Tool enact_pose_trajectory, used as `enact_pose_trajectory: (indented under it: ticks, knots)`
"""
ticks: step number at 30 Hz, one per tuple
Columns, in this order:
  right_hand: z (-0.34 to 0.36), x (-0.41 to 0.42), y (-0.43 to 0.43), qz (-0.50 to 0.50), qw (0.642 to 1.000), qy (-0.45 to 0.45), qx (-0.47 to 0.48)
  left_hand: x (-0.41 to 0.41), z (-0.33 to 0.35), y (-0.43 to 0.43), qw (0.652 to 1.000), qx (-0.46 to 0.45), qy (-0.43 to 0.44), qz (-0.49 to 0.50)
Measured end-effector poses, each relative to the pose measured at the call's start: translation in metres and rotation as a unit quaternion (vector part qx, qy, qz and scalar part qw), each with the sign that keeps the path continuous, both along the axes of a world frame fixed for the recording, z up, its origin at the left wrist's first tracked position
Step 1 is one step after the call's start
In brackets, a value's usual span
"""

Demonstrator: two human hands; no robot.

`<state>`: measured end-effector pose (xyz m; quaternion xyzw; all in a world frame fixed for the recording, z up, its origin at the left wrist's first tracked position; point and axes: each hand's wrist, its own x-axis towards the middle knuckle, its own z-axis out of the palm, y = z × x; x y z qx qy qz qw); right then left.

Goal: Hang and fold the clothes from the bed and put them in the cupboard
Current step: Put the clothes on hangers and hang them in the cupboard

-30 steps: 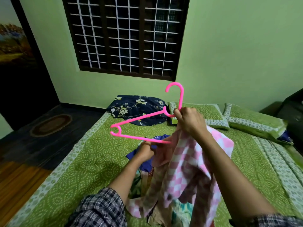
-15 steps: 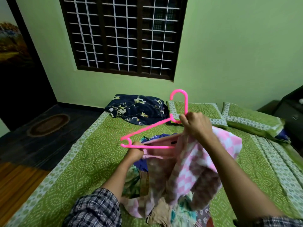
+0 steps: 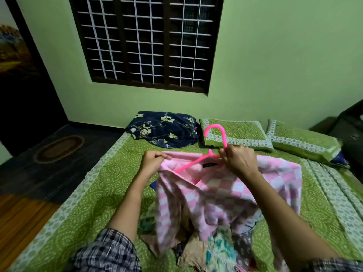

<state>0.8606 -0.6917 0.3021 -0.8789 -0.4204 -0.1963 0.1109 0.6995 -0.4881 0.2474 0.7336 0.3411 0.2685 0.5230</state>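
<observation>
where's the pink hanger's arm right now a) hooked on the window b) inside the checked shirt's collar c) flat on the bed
b: one arm of the hanger runs inside the collar of the shirt, which the left hand pinches; the right hand grips the hanger's neck.

Left of left hand: bare bed, free passage down to sheet.
Between hands: hanger arm and shirt collar span gap, block it.
Below hands: shirt hangs, clothes pile under it.
Beyond left hand: dark bundle.
Beyond right hand: hook, then pillows.
Above hands: open air to wall.
Right of right hand: shirt shoulder, then bare sheet.
</observation>
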Motion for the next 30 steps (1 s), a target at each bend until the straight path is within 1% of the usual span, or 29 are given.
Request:
enact_pose_trajectory:
  ticks: [2,3,4,5,6,7,8,9,10,11,12,15,17,21,24,26,27,28,30]
  knots:
    - [0.002,0.000,0.006,-0.004,1.000,0.009,0.007,0.009,0.025,-0.017,0.998,0.014,-0.047,-0.048]
    - [0.005,0.000,0.009,-0.017,0.999,0.027,0.015,0.014,0.038,-0.026,0.993,0.015,-0.071,-0.094]
    - [0.008,0.001,0.010,-0.033,0.998,0.051,0.028,0.018,0.046,-0.035,0.985,0.029,-0.086,-0.145]
    - [0.012,0.003,0.011,-0.043,0.995,0.072,0.046,0.021,0.053,-0.042,0.977,0.059,-0.078,-0.189]
    - [0.013,0.005,0.010,-0.052,0.992,0.090,0.066,0.023,0.056,-0.047,0.971,0.103,-0.050,-0.208]
    - [0.015,0.007,0.007,-0.058,0.989,0.105,0.091,0.025,0.060,-0.049,0.967,0.162,-0.010,-0.198]
    - [0.017,0.007,0.005,-0.061,0.985,0.120,0.111,0.025,0.064,-0.048,0.956,0.240,0.045,-0.162]
    - [0.018,0.007,0.004,-0.058,0.982,0.129,0.123,0.026,0.069,-0.048,0.931,0.328,0.107,-0.119]
    - [0.020,0.006,0.002,-0.052,0.981,0.133,0.127,0.028,0.073,-0.049,0.893,0.411,0.159,-0.090]
    - [0.021,0.005,0.002,-0.043,0.982,0.134,0.128,0.030,0.078,-0.051,0.860,0.468,0.188,-0.079]
    - [0.023,0.003,0.002,-0.031,0.982,0.136,0.130,0.033,0.082,-0.053,0.842,0.495,0.195,-0.085]
    - [0.030,-0.001,0.004,0.012,0.987,0.119,0.110,0.042,0.090,-0.066,0.815,0.536,0.188,-0.114]
    - [0.035,-0.003,0.004,0.033,0.992,0.099,0.075,0.044,0.090,-0.072,0.802,0.557,0.192,-0.095]
    - [0.041,0.009,-0.008,0.072,0.997,0.041,0.000,0.038,0.089,-0.066,0.819,0.539,0.195,-0.014]
    - [0.045,0.033,-0.028,0.041,0.998,0.030,-0.047,0.034,0.093,-0.055,0.832,0.524,0.177,0.049]
    - [0.046,0.043,-0.034,0.010,0.997,0.006,-0.073,0.033,0.095,-0.055,0.830,0.536,0.144,0.062]
    - [0.047,0.042,-0.033,0.016,0.998,0.011,-0.061,0.034,0.094,-0.057,0.826,0.545,0.129,0.064]
    - [0.049,0.037,-0.029,0.044,0.998,0.033,-0.035,0.035,0.093,-0.059,0.823,0.551,0.120,0.068]
    - [0.052,0.018,-0.017,0.140,0.983,0.108,0.045,0.037,0.090,-0.067,0.819,0.559,0.107,0.078]
